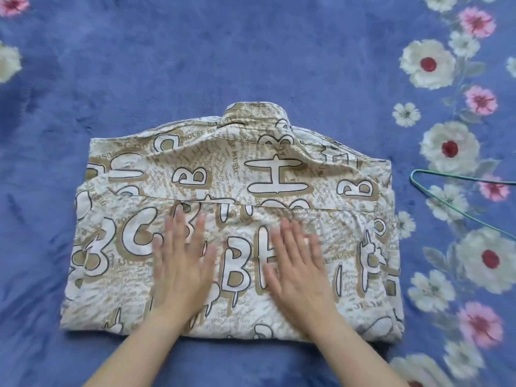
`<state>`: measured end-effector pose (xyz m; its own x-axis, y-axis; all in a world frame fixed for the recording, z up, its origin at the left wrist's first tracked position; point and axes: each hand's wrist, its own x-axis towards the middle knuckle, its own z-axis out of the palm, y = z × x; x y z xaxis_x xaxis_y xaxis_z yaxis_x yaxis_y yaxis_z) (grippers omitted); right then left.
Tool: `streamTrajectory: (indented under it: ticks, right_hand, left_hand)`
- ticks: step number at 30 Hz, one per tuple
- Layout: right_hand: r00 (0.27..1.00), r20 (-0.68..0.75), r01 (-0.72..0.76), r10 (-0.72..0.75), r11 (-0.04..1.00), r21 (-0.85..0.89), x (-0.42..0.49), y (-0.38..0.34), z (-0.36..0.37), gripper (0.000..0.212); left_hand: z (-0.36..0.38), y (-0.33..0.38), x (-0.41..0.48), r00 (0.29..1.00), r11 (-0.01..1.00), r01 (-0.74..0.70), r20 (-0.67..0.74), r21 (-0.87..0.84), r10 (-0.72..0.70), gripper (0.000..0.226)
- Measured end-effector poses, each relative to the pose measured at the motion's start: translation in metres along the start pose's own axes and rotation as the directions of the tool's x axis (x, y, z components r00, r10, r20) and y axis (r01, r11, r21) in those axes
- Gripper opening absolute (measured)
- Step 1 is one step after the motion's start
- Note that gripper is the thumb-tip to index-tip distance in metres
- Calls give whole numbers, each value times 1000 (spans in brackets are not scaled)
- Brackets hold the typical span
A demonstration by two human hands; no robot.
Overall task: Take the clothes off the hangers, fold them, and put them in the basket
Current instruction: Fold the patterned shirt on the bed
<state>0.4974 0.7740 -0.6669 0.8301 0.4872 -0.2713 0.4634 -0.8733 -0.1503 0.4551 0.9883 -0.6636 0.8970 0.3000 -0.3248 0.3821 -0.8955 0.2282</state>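
A folded shirt (231, 219), cream with tan lettering and big outlined letters, lies collar away from the person on a blue blanket (195, 51) printed with white and pink flowers. Both hands lie flat on its near half, side by side: the left hand (181, 263) with fingers (178, 227) straight and spread, the right hand (300, 266) likewise flat, fingers extended, gripping nothing. A green wire hanger (446, 202) rests on the blanket just right of the shirt.
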Motion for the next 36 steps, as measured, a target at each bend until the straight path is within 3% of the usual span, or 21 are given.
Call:
streamTrajectory:
  ticks: [4,9,12,15,18,22,26,30,33,36]
  right_hand:
    - [967,76,-236,243,968,-88,-62,68,10,75]
    - [883,65,-469,465,875,123,-93,85,1,71]
    - [746,65,-603,663,631,488,-89,88,-17,81]
    - [604,112,-599,789,357,716,-81,105,-34,87]
    - [611,257,-615,749,244,750,-71,118,-47,65]
    - [647,350,-605,677,178,776,-58,127,-63,44]
    - [622,549,-634,559,-53,772,-46,122,-79,32]
    - [652,725,-687,223,-229,689,-33,94,-122,12]
    - [700,700,-655,143,-263,709,-18,60,-154,10]
    - [797,561,-547,223,-124,828,8,3,-178,13]
  left_hand:
    - [-12,-85,-20,990,982,143,1,125,-144,72]
    - [-22,-108,-36,938,934,347,-25,88,-346,73]
    - [-18,-56,-31,967,968,250,-60,-1,-249,72]
    - [5,27,-30,999,998,-41,37,49,39,69]
    - [33,104,-42,939,944,-330,101,-19,330,61]
    - [34,141,-30,869,895,-446,246,8,431,58]
    - [14,98,0,932,939,-333,178,84,315,56]
    - [-7,41,18,967,960,-233,142,158,211,56]
    - [-19,29,19,969,990,-119,210,-73,132,56]
    - [-53,27,13,945,874,4,288,-486,156,63]
